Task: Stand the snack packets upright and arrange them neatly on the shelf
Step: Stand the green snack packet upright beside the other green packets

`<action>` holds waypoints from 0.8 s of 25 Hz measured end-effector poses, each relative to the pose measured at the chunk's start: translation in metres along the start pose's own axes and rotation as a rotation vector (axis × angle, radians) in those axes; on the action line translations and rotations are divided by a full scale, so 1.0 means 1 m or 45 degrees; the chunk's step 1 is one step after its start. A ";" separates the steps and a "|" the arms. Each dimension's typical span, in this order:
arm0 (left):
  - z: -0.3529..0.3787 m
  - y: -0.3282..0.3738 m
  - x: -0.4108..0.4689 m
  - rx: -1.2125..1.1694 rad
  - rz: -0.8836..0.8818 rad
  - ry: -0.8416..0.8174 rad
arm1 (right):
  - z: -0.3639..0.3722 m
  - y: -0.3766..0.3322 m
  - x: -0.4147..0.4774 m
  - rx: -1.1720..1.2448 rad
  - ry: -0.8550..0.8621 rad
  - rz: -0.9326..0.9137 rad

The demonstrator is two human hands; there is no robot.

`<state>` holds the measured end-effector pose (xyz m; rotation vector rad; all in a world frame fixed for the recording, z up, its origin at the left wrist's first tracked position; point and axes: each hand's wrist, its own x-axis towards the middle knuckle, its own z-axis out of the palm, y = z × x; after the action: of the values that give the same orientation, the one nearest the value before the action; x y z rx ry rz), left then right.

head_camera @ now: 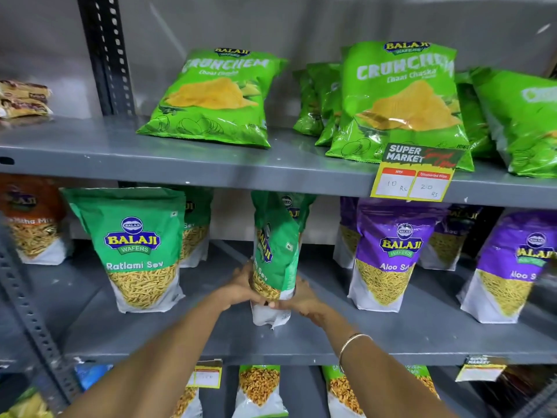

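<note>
A green Ratlami Sev packet (275,260) stands on the grey middle shelf (331,336), turned edge-on toward me. My left hand (241,286) grips its lower left side and my right hand (304,300) grips its lower right side. Another green Ratlami Sev packet (138,248) stands upright to the left, facing front. One more green packet (196,227) stands behind it, and another green packet (297,206) is behind the held one. Purple Aloo Sev packets (388,254) (512,267) stand upright to the right.
Green Crunchem chip bags (214,98) (401,101) lean back on the top shelf above a yellow price tag (413,179). An orange packet (30,218) stands far left. A slotted metal upright (27,309) runs down the left. More packets (259,390) fill the bottom shelf.
</note>
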<state>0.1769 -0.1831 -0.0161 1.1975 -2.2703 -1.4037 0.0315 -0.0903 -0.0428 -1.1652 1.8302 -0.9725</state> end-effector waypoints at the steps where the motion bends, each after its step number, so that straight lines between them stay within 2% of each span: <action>1: -0.003 0.000 0.003 0.001 -0.019 -0.014 | -0.006 0.000 0.001 0.067 -0.039 -0.031; 4: -0.012 0.001 0.012 -0.082 -0.052 0.039 | -0.028 0.008 0.005 0.142 -0.045 -0.078; 8: -0.010 0.010 0.015 -0.327 -0.033 0.054 | -0.047 0.017 0.014 0.131 0.189 -0.069; 11: -0.005 0.011 0.021 -0.227 -0.056 0.114 | -0.054 0.019 0.020 0.098 0.363 -0.019; 14: -0.001 0.008 0.026 -0.033 -0.121 0.272 | -0.057 0.023 0.024 0.351 0.173 -0.058; 18: 0.008 0.017 0.019 -0.143 -0.099 0.313 | -0.059 0.024 0.030 0.414 0.098 -0.131; 20: 0.010 0.021 0.012 -0.191 -0.078 0.351 | -0.060 0.024 0.032 0.328 0.030 -0.117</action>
<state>0.1524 -0.1809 -0.0064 1.3290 -1.9247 -1.3109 -0.0403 -0.1011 -0.0434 -1.0893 1.6233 -1.2386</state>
